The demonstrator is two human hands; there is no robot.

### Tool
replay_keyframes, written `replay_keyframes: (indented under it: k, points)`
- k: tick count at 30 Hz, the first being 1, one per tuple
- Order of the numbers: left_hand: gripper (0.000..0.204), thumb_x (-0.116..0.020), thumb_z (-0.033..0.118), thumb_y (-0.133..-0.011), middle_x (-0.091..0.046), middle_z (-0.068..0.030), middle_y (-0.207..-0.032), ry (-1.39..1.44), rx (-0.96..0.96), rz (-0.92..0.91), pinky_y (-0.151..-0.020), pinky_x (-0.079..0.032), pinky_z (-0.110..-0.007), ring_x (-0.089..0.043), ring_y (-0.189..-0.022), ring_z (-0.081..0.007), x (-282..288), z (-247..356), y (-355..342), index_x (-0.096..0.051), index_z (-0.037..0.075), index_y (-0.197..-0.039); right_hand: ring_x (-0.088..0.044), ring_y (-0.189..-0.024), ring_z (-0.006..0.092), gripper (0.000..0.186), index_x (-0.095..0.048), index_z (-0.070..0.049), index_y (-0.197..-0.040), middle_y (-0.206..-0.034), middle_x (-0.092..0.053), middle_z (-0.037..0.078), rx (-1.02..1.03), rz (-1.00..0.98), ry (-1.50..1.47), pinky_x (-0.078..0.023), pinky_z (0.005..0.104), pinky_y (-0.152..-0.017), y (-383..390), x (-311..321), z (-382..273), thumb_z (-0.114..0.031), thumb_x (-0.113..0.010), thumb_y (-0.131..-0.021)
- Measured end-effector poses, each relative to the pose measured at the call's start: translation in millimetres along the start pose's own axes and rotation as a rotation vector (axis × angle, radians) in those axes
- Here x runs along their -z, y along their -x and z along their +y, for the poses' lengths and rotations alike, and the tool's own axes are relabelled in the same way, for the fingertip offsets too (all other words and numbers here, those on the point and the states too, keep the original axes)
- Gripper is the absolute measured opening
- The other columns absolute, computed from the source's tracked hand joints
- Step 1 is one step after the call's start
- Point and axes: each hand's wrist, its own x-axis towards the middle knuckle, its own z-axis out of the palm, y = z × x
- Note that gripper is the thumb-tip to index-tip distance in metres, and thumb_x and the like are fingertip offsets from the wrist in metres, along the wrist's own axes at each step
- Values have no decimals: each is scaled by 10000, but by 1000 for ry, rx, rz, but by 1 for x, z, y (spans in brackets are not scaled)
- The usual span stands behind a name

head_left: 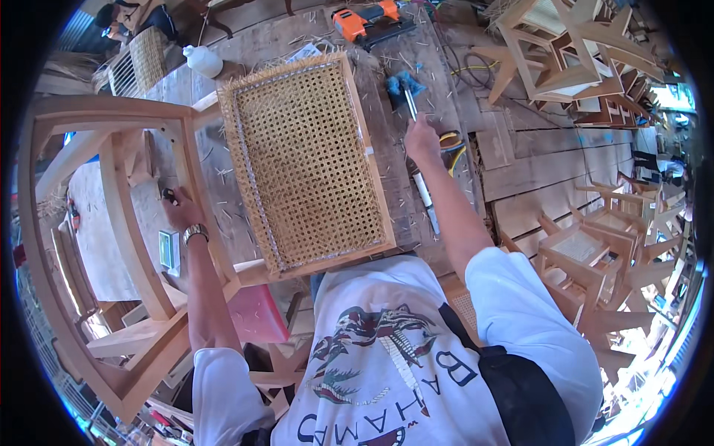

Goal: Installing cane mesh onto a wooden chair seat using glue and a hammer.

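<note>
- Cane covers the chair seat on the tabletop; right edge looks trimmed, left and top fringed.
- My left hand holds something dark, unclear.
- My right hand grips a tool touching a blue wad.

I see the cane seat reaching the worktop's near edge, the chair frame to its left. The bottle sits near the far left corner, the nail gun near the far right; chairs lie beyond the right edge.

The cane panel looks rough, the wooden frame smooth and matt.
</note>
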Motion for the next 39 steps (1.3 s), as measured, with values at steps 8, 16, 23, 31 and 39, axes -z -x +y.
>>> replay_keyframes:
  k: [8,16,23,31,39]
  points:
    - [443,-582,411,-957,-696,-200,-1097,-123,63,-6,-881,-494,-476,-656,-1025,-381,6,-1,4,-627,27,-1173,-657,-976,474,343,-454,-20,-1196,-1010,-671,299,10,-108,125,-526,554,-850,24,11,2,-315,-415,-1027]
    - [403,-597,350,-960,-694,-215,-1080,25,44,-1,-874,-494,-453,-655,-1020,-382,6,9,6,-635,-5,-1147,-611,-1024,527,389,-450,2,-1232,-1076,-642,328,6,-40,42,-492,575,-894,-12,-1,10,-318,-397,-1018]
    - [428,-617,366,-949,-692,-223,-1081,25,59,-17,-878,-500,-452,-660,-1016,-381,6,6,7,-631,-14,-1145,-609,-1096,476,402,-509,-17,-1235,-1159,-632,309,-24,-80,91,-479,553,-940,-34,14,12,-338,-416,-1010]
    - [548,-541,507,-958,-679,-228,-1140,-21,34,-20,-917,-484,-490,-638,-1075,-406,4,-3,4,-613,16,-1191,-614,-1041,471,364,-597,-26,-1080,-1070,-659,284,116,12,38,-476,543,-899,-38,48,15,-344,-437,-1006]
    - [442,-591,417,-956,-702,-208,-1069,-52,40,-2,-869,-504,-467,-666,-1007,-378,0,-4,3,-640,16,-1135,-608,-930,514,302,-571,-62,-1018,-982,-658,280,134,133,-127,-462,594,-796,-22,65,13,-341,-455,-1008]
